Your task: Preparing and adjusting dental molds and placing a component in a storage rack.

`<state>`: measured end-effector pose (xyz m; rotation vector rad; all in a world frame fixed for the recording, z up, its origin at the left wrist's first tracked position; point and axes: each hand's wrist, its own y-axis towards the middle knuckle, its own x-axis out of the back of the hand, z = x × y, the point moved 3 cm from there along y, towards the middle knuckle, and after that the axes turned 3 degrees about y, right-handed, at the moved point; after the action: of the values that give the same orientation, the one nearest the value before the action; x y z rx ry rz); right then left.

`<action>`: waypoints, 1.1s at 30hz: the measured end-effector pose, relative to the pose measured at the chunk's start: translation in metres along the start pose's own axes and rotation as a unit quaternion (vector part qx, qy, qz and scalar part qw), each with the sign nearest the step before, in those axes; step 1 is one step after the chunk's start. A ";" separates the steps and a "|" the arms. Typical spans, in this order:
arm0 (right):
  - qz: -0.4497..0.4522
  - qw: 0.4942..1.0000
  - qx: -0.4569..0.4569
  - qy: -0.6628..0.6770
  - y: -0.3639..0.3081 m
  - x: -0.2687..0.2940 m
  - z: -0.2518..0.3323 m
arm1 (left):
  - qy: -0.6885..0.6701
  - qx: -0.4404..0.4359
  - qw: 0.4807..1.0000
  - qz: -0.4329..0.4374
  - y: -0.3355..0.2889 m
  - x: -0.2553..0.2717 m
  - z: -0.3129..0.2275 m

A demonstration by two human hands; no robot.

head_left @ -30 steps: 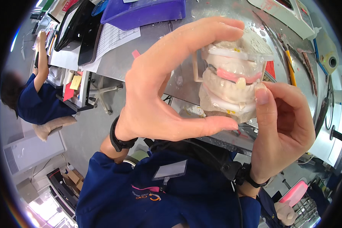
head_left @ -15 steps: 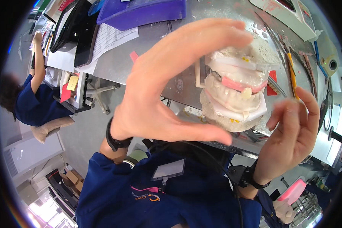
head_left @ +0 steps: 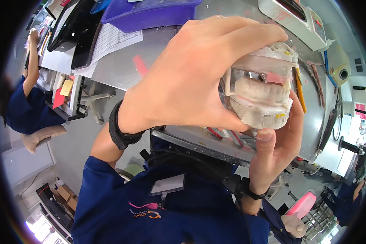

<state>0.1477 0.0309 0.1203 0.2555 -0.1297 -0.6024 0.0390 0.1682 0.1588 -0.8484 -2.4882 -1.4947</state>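
A plaster dental model (head_left: pixel 261 90) with upper and lower jaws on an articulator hangs above the bench, its side toward me. Pink wax and a bit of metal show between the jaws, and the plaster bases carry small yellow marks. My left hand (head_left: pixel 191 77) wraps it from the left, fingers over the upper base and thumb low near the lower base. From below and the right my right hand (head_left: pixel 274 156) grips the lower base, its thumb pressed on the plaster. Most of the right fingers are hidden behind the model.
A purple bin (head_left: pixel 150 18) and a lined paper sheet (head_left: pixel 116 46) lie at the far left. Closer in is a pink strip (head_left: pixel 140 66). A white device (head_left: pixel 295 22) stands at the far right, near a yellow-handled tool (head_left: pixel 299 91). Another person (head_left: pixel 28 107) sits at left.
The dental model has turned from showing its front teeth to showing its side. My right hand, apart from it before, now grips its lower base, and my left hand has closed around it.
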 end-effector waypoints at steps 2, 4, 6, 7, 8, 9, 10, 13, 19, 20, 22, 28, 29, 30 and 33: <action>0.000 0.999 -0.008 0.041 0.000 0.000 0.001 | 0.047 0.010 0.999 0.009 -0.001 -0.004 0.000; -0.009 0.991 -0.034 0.132 -0.001 0.000 -0.001 | 0.051 0.010 0.999 0.006 0.000 -0.004 -0.001; -0.009 0.991 -0.033 0.131 0.000 0.000 -0.001 | 0.056 0.012 0.998 0.006 0.000 -0.004 -0.001; -0.008 0.990 -0.034 0.134 0.000 0.000 -0.001 | 0.063 0.014 0.998 0.008 0.000 -0.004 -0.001; -0.008 0.990 -0.034 0.134 0.000 -0.001 -0.001 | 0.070 0.017 0.997 0.011 -0.001 -0.003 -0.001; -0.017 0.990 -0.033 0.138 0.001 -0.002 -0.001 | 0.070 0.018 0.997 0.010 -0.001 -0.004 0.000; -0.025 0.989 -0.032 0.141 0.001 -0.002 -0.001 | 0.066 0.013 0.998 0.005 -0.001 -0.006 0.001; -0.028 0.989 -0.038 0.143 0.001 0.000 -0.002 | 0.063 0.014 0.998 0.009 -0.002 -0.008 0.003; -0.034 0.988 -0.047 0.142 0.001 0.000 -0.002 | -0.005 -0.001 1.000 -0.013 -0.007 -0.001 0.001; -0.034 0.988 -0.047 0.141 0.000 0.000 -0.001 | -0.037 -0.044 0.998 -0.009 -0.008 -0.001 -0.001; -0.035 0.989 -0.047 0.138 0.000 -0.001 -0.001 | -0.036 -0.020 0.999 0.008 -0.007 -0.001 0.000; -0.001 0.984 -0.051 0.173 0.009 0.006 0.006 | -0.015 0.072 0.995 0.061 -0.008 -0.009 0.001; -0.021 0.981 -0.057 0.182 0.010 0.004 0.009 | 0.012 0.071 0.996 0.045 -0.009 -0.009 -0.001; -0.023 0.982 -0.058 0.180 0.010 0.000 0.012 | 0.010 0.071 0.996 0.046 -0.010 -0.010 -0.003; -0.037 0.981 -0.098 0.163 0.010 -0.011 0.016 | 0.026 0.081 0.996 0.036 -0.012 -0.009 -0.008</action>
<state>0.1410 0.0421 0.1382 0.1653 0.2564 -0.6342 0.0385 0.1532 0.1502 -0.8487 -2.4728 -1.2557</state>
